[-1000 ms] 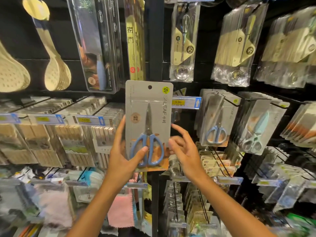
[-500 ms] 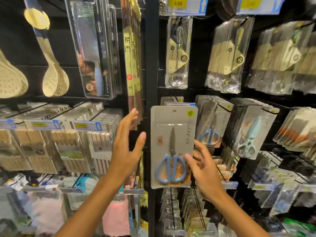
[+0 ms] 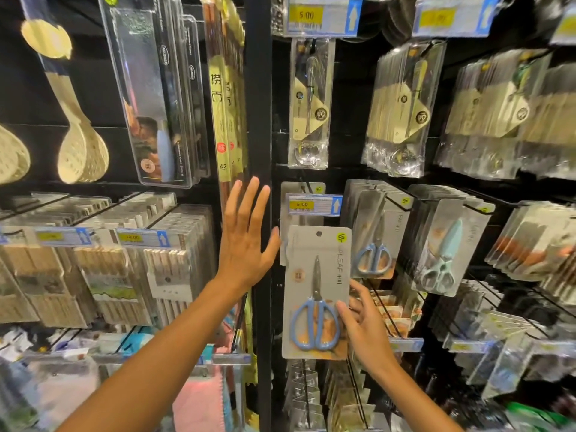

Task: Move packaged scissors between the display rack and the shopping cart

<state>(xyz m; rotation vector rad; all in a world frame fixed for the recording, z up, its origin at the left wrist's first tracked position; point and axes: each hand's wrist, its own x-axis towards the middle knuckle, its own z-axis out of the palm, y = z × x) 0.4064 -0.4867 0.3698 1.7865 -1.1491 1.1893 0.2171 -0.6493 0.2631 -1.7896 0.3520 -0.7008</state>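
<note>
"5.00" on yellow price tags (image 3: 301, 204); "42" on the chopstick pack (image 3: 223, 166).

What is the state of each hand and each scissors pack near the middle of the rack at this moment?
left hand: open, fingers spread, holds nothing
right hand: grips the lower right edge of the held scissors pack
held scissors pack: upright, in front of the rack, below the price tag
blue scissors packs: hanging on a hook
pale green scissors packs: hanging on a hook, tilted
</note>
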